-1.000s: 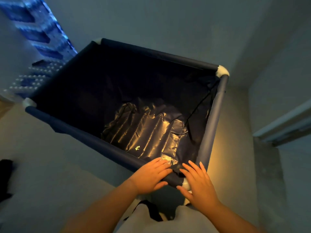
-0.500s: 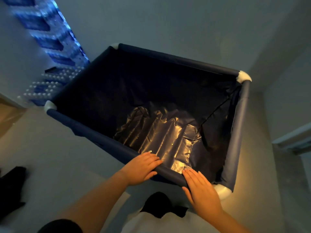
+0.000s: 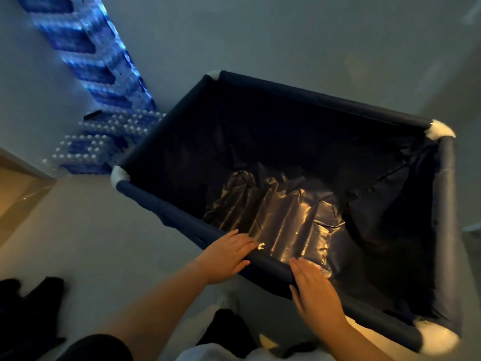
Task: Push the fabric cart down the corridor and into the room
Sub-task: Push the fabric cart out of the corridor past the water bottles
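left grip: my left hand (image 3: 227,252) lies flat on the near rail (image 3: 182,225) of the fabric cart (image 3: 283,162), fingers draped over the top, not clenched round it.
right grip: my right hand (image 3: 316,295) is open, palm pressed on the same rail just right of the left; fingers straight, grasping nothing.
cart: straight ahead of me on the floor (image 3: 86,230), turned at an angle, near rail touching both palms. Dark blue cloth; inside only a crumpled shiny liner (image 3: 276,222) on the bottom.
corners: 4 white corner joints seen, e.g. the near-left one (image 3: 118,175).
in the way, left: stacked packs of bottled water (image 3: 104,136) against the left wall (image 3: 39,87), just beside the cart's far-left side; can't tell if touching. Pack count unclear, blurred.
in the way, near-left: a dark item (image 3: 31,303) on the floor, well apart from the cart.
open room: bare floor left of the near rail; pale wall beyond the far rail, gap not readable.
right side: narrow strip of floor along the right rail.
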